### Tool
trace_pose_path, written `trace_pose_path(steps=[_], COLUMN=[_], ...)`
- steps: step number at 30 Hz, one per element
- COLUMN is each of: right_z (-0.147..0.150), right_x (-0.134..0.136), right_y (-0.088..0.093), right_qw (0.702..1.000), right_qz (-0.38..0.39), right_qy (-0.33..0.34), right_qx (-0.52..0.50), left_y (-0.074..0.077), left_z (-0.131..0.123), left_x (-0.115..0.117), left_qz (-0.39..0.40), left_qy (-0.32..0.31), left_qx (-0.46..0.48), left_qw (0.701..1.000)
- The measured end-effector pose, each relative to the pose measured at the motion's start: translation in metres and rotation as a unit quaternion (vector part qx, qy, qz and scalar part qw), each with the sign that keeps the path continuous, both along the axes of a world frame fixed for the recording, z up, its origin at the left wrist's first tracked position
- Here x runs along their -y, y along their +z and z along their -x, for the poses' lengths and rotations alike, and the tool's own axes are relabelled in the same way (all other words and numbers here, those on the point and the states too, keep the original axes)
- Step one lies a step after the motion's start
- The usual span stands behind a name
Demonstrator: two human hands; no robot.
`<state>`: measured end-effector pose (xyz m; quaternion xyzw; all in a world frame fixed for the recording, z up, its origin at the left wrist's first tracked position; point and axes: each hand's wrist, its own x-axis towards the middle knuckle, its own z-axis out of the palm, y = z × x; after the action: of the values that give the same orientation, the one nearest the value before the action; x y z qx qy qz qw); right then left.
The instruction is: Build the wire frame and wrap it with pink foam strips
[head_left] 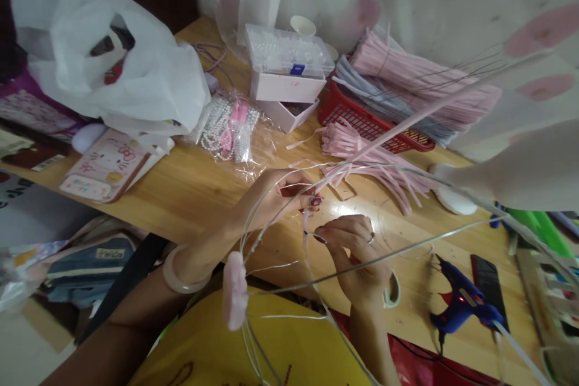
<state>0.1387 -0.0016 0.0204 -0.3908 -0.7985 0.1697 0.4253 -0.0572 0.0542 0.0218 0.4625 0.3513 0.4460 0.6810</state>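
- The left hand [284,193] is over the surface [194,193], in front of the person; its thumb and fingertips pinch the upper end of a thin pale strip [306,226]; a bangle [185,286] circles that wrist.
- The right hand [357,253] is just below and to the right; its thumb and forefinger are bent close together beside the strip, though I cannot tell whether they pinch it; a ring [371,238] is on one finger, a band [392,291] around the wrist.
- The strip hangs between the two hands, roughly upright; thin wires [407,248] spread around it, crossing in front of the arms and the yellow shirt [253,344].
- A pink pad [235,291] sits among the wires, left of the strip and in front of the shirt.
- To the right, a blue glue gun [465,301] lies beside a dark phone [490,280]; a small red light shows on the gun.
- Beyond the hands, loose pink stems [375,169] lie before a red basket [350,123]; pink bundles [420,75] and greyish ones rest on the basket.
- Further left, a clear bead box [289,54] rests on a white box [287,85]; a packet of beads [230,129] lies near a white bag [131,60].
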Motion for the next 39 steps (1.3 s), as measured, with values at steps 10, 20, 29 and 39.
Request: trace_pose_path(steps=[10, 20, 29, 39], right_z=[-0.002, -0.002, 0.006, 0.015], right_x=[0.002, 0.002, 0.002, 0.005], right_y=[0.005, 0.001, -0.001, 0.011], right_qw=[0.997, 0.983, 0.983, 0.985], right_qz=[0.037, 0.152, 0.151, 0.174], right_qy=[0.063, 0.068, 0.010, -0.007], right_qx=[0.023, -0.076, -0.106, 0.000], left_y=[-0.001, -0.009, 0.000, -0.004], left_z=[-0.001, 0.003, 0.001, 0.006], left_x=[-0.002, -0.003, -0.002, -0.001], left_qz=[0.016, 0.017, 0.018, -0.035], left_qy=[-0.018, -0.014, -0.034, -0.041], left_qx=[0.029, 0.007, 0.016, -0.034], left_qw=[0.999, 1.000, 0.999, 0.998])
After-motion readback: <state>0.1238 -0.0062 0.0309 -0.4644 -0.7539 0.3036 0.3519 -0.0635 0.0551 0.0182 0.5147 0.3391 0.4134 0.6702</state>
